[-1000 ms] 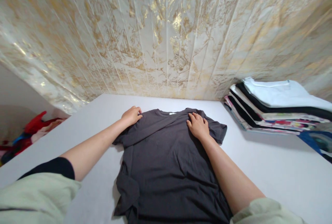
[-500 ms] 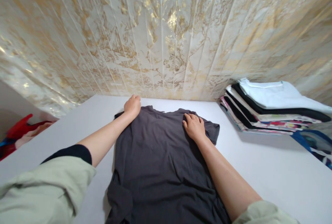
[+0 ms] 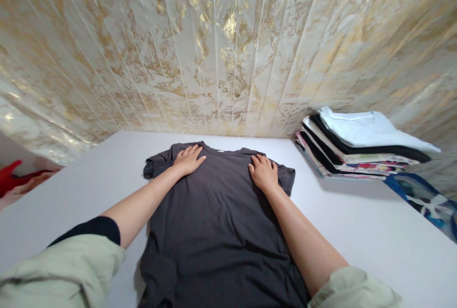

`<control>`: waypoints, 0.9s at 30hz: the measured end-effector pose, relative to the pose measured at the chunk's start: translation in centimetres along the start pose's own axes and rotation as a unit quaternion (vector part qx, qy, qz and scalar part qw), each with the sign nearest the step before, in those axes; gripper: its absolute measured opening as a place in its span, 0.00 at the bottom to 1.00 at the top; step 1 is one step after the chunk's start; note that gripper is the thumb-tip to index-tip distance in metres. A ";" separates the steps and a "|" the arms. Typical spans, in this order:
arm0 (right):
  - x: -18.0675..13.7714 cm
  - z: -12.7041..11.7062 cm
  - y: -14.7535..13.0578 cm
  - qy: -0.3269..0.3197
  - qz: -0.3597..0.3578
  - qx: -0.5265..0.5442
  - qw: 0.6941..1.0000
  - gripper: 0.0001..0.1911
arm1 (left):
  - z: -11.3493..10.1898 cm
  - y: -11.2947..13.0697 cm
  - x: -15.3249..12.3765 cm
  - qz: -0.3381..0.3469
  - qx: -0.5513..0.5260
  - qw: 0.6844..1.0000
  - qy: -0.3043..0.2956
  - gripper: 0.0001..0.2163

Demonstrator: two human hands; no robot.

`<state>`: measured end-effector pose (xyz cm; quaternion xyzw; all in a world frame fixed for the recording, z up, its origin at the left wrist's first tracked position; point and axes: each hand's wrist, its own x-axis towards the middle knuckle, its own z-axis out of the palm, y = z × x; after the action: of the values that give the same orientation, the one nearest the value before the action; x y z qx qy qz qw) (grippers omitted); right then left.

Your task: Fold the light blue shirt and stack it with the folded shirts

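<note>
A dark grey T-shirt (image 3: 221, 213) lies spread on the white table, its neckline toward the wall and its lower end running out of view. My left hand (image 3: 188, 160) rests flat on the left shoulder area, fingers stretched out. On the right shoulder area lies my right hand (image 3: 263, 171), palm down with the fingers slightly bent and apart. Both sleeves show beyond the hands. Wrinkles cross the lower body of the shirt, and a bunched fold sits at its lower left side.
A stack of folded clothes (image 3: 360, 144), white on top, stands at the back right of the table (image 3: 342, 232). Beside it is a clear bag with blue trim (image 3: 424, 198). Red cloth (image 3: 21, 182) shows at the far left. A gold-patterned covering (image 3: 221, 60) closes off the back.
My left hand has gone from closed at the left shoulder to lying flat on the shirt. The left sleeve is now spread outward. My right hand stays on the right shoulder.
</note>
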<state>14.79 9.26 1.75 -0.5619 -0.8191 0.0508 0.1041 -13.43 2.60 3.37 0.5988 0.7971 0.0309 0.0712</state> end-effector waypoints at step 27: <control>-0.9 -4.1 9.6 -0.074 0.167 0.039 0.982 0.17 | 3.9 11.0 -3.9 0.200 -0.036 0.978 0.041 0.28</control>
<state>24.78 11.77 3.68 -0.6813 -0.7162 0.1409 0.0548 -1.36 1.75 1.25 0.7417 0.6616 0.0976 0.0520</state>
